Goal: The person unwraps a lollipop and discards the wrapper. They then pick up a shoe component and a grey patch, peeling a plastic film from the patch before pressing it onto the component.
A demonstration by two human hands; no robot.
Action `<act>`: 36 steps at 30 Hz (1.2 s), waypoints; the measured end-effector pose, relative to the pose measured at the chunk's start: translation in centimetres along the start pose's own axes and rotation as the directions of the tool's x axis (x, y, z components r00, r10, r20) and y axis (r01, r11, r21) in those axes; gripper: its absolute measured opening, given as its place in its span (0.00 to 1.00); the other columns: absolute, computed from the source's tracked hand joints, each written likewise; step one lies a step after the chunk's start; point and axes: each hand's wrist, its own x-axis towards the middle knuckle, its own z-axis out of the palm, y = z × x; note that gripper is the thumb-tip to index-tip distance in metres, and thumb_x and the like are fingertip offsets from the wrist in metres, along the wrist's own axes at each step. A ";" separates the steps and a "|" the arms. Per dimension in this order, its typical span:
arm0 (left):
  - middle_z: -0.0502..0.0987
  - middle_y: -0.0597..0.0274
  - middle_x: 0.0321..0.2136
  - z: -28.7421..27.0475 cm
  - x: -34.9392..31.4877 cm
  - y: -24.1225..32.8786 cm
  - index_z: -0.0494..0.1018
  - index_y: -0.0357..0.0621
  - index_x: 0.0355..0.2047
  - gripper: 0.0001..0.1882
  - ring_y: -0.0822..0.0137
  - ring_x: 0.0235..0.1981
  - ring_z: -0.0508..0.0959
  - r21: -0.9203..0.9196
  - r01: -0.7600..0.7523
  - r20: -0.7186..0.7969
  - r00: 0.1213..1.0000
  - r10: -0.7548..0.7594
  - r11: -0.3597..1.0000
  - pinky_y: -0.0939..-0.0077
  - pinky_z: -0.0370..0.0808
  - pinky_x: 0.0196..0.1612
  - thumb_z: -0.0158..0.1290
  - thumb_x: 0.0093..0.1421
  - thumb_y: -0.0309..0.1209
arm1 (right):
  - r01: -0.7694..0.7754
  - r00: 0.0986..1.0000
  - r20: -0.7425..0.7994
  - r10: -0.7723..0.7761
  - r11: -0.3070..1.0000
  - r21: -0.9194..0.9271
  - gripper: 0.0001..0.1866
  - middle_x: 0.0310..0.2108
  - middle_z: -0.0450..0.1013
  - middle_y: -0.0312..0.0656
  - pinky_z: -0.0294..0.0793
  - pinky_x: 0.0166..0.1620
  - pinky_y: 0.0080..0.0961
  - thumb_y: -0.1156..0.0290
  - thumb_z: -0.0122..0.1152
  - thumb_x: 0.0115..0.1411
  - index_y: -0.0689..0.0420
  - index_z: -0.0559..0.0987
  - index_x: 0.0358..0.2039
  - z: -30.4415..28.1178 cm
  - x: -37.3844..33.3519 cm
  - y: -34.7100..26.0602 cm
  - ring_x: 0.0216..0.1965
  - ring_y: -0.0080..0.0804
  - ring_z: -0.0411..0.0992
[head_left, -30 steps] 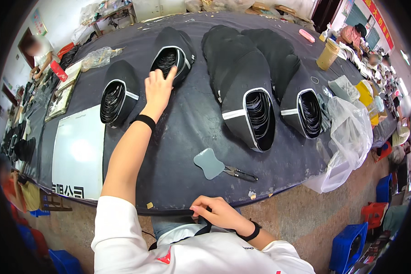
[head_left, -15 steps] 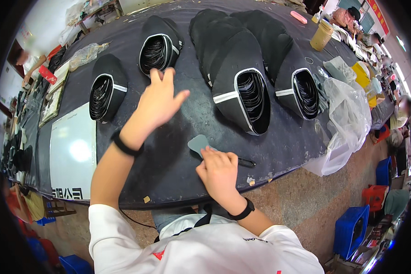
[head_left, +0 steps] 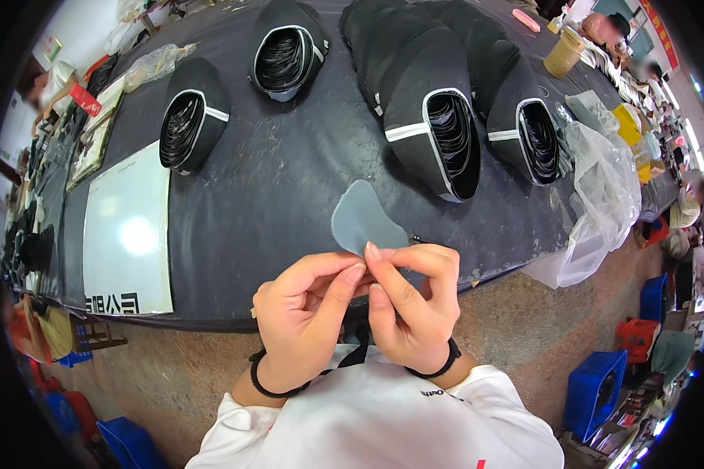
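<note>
A grey-blue piece of sheet material (head_left: 361, 217), rounded and widening toward its far end, is held up in front of me. My left hand (head_left: 309, 313) and my right hand (head_left: 414, 305) meet at its near edge, thumbs and fingertips pinching it. Their fingers cover that edge. Just behind my right fingers, part of a thin dark tool (head_left: 419, 239) shows on the dark table (head_left: 258, 211). Farther off lie nested stacks of black, white-edged shoe uppers: a small one at left (head_left: 203, 129), another beyond it (head_left: 285, 59), and two long ones at right (head_left: 426, 102) (head_left: 530, 137).
A glossy white board (head_left: 129, 227) lies at the table's left. Crumpled transparent plastic (head_left: 594, 203) hangs over the right edge, with a tan jar (head_left: 563, 55) beyond it. Blue crates (head_left: 594, 395) stand on the floor at right. Other people are at both sides.
My left hand has come back from the far-left stack of uppers to join my right hand. The grey-blue piece, earlier low at the table under my right fingers, is now raised between both hands.
</note>
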 end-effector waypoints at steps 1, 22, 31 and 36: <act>0.76 0.52 0.31 -0.1 0.0 0.1 0.70 0.27 0.37 0.07 0.69 0.35 0.77 0.043 -0.009 -0.007 1.000 0.010 0.999 0.78 0.76 0.39 0.46 0.58 0.18 | 0.002 1.000 -0.003 -0.002 1.000 -0.002 0.20 0.34 0.69 0.41 0.66 0.37 0.25 0.81 0.59 0.40 0.62 0.78 0.39 -0.1 0.0 -0.1 0.34 0.34 0.64; 0.73 0.61 0.24 -1.5 0.1 -0.4 0.70 0.32 0.27 0.04 0.74 0.26 0.74 0.293 -0.175 0.088 0.984 0.156 0.940 0.82 0.72 0.31 0.47 0.50 0.13 | -0.216 0.976 0.089 0.198 0.924 0.315 0.14 0.28 0.72 0.44 0.69 0.28 0.19 0.82 0.61 0.43 0.63 0.78 0.35 -0.3 0.3 -0.7 0.26 0.28 0.70; 0.72 0.62 0.19 -1.5 0.4 -0.8 0.71 0.38 0.25 0.04 0.73 0.19 0.71 0.414 -0.178 0.073 0.984 0.162 0.893 0.82 0.69 0.25 0.54 0.46 0.21 | -0.166 0.986 0.067 0.156 0.969 0.184 0.11 0.24 0.73 0.41 0.71 0.25 0.16 0.81 0.63 0.43 0.63 0.79 0.31 0.1 0.5 -0.4 0.22 0.26 0.71; 0.71 0.62 0.19 -1.6 0.5 -1.3 0.71 0.38 0.24 0.04 0.73 0.20 0.71 0.400 -0.199 0.065 0.980 0.188 0.895 0.81 0.68 0.25 0.53 0.46 0.21 | -0.193 0.981 0.066 0.183 0.962 0.196 0.10 0.24 0.73 0.40 0.71 0.24 0.16 0.81 0.63 0.44 0.63 0.79 0.30 0.5 0.4 -0.2 0.21 0.25 0.72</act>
